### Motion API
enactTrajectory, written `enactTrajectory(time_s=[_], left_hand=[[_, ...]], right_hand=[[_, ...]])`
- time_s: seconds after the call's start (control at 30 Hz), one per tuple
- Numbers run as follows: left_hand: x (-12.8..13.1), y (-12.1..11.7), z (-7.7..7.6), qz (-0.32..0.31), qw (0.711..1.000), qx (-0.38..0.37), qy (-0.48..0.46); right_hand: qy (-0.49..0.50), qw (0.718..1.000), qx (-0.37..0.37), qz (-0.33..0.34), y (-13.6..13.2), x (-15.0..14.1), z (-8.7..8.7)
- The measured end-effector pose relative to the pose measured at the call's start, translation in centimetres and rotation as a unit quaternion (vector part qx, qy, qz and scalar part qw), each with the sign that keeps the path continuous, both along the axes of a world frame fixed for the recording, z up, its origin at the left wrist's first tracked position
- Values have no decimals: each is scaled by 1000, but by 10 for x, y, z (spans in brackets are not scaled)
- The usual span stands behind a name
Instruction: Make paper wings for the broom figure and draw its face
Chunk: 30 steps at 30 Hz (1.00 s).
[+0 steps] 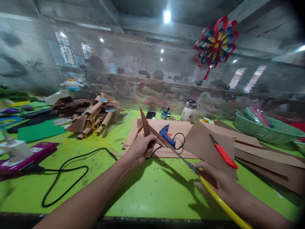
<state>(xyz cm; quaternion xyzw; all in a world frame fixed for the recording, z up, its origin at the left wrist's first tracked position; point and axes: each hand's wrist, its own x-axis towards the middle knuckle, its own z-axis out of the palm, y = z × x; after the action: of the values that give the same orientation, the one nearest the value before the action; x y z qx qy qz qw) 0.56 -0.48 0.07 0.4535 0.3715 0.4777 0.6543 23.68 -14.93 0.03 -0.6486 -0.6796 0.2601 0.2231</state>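
Observation:
My left hand (143, 147) is closed around pleated brown paper (146, 124), whose folded end points up above my fingers. Another folded part of it slants down to the right from my grip. In my right hand (214, 179) is a pair of scissors (194, 168) with long yellow handles, gripped close to the pivot. Their blades point up and left, and the tips reach the lower end of the folded paper; whether they touch it I cannot tell. Just behind lies a blue glue gun (167, 135) on brown paper sheets (181, 125).
At left are a purple power strip (30, 159), a looping black cable (62, 167) and a pile of brown paper pieces (95, 117). A red-handled cutter (225, 154), more brown sheets (269, 152) and a green basket (274, 132) lie right. A jar (190, 111) stands behind.

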Motion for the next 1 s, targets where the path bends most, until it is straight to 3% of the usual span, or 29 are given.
enactTrajectory(time_s=[1.0], left_hand=[[3,-2,-4,1,1000,-18,-6]], right_hand=[[-14,1000,9,5,5,-8,1]])
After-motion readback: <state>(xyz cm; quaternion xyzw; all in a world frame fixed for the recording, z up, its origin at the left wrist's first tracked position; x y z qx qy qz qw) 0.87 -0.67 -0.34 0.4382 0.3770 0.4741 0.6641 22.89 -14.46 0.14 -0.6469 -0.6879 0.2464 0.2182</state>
